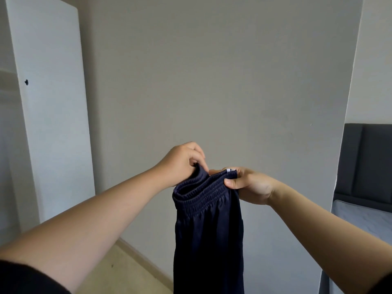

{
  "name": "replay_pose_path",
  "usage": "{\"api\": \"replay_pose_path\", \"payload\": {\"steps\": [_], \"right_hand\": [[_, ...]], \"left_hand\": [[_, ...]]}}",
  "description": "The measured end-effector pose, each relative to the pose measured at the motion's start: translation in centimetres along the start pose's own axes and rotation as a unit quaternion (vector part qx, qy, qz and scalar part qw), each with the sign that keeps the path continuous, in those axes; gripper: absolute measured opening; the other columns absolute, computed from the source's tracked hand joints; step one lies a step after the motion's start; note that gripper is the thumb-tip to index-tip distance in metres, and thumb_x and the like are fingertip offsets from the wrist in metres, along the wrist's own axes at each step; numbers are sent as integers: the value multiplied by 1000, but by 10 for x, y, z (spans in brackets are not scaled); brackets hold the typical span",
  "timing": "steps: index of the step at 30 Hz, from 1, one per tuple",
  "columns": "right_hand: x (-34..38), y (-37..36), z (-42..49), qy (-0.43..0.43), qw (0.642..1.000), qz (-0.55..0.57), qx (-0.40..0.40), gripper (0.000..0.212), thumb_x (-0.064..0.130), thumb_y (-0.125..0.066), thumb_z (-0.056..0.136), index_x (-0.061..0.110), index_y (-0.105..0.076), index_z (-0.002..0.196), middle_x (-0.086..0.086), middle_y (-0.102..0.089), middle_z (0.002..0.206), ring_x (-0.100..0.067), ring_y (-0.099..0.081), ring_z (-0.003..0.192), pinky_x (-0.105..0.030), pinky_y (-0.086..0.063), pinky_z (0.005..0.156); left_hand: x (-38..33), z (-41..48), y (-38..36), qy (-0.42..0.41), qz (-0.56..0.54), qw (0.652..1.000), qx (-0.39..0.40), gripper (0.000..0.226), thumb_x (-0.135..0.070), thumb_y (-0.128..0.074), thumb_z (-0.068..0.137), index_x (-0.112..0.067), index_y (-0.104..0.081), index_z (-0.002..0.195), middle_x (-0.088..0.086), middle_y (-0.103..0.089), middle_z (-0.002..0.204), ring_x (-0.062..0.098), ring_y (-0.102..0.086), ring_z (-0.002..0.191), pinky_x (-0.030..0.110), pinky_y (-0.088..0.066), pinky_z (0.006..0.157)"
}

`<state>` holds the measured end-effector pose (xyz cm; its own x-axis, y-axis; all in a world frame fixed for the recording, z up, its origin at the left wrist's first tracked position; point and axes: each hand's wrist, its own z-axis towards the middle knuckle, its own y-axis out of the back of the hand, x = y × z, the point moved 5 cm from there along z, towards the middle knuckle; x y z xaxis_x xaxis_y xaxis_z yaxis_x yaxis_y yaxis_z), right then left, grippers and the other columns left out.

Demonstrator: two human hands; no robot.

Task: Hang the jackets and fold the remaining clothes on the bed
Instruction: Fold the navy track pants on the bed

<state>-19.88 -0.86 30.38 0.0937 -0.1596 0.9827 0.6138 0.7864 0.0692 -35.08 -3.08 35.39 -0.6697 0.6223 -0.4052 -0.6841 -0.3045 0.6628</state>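
Both hands held one navy garment (pixel 207 240) by its elastic waistband (pixel 201 194). On my feed the left hand (pixel 182 164) had its fingers curled over the band's far edge at about eleven o'clock of the cloth. The right hand (pixel 248 185) pinched the band between thumb and fingers at about two o'clock, just beside a small white label (pixel 231 171). The two hands were close together, with the waistband bunched between them. From there the garment hung in the air straight down toward six o'clock and ran out of the bottom of the view, so I could not tell whether it was shorts or trousers. It hung apart from the bed, whose grey mattress (pixel 364 221) and dark headboard (pixel 369 162) showed at three to four o'clock. A plain grey wall (pixel 212 81) filled twelve o'clock behind the hands. A white panel (pixel 53 102) stood at nine to ten o'clock, pale floor (pixel 127 270) lay at seven o'clock, and a black sleeve (pixel 25 279) covered the left upper arm.
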Motion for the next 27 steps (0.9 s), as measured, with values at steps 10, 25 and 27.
{"api": "replay_pose_path", "payload": {"steps": [10, 25, 27], "right_hand": [[-21, 19, 1, 25, 993, 82, -83, 29, 12, -79, 63, 6, -73, 90, -10, -72, 95, -21, -69, 89, -28, -55, 78], [-10, 20, -7, 61, 985, 22, -163, 24, -11, -52, 84, 4, -70, 80, -7, -72, 79, -17, -69, 73, -22, -54, 67], [-13, 24, -6, 60, 975, 36, -212, 21, -14, -52, 84, 0, -68, 81, -10, -71, 77, -20, -68, 71, -25, -55, 66]], "left_hand": [[13, -6, -14, 198, -151, 968, 40, 12, -30, -53, 95, -27, -65, 98, -8, -66, 103, 1, -64, 78, 17, -49, 67], [9, -6, -33, 163, -30, 981, 105, 26, -15, -50, 96, -20, -70, 82, 1, -71, 87, 10, -61, 76, 26, -49, 77], [6, -6, -32, 142, -40, 986, 76, 28, -16, -45, 98, -22, -68, 84, -3, -69, 89, 10, -61, 82, 27, -47, 81]]}}
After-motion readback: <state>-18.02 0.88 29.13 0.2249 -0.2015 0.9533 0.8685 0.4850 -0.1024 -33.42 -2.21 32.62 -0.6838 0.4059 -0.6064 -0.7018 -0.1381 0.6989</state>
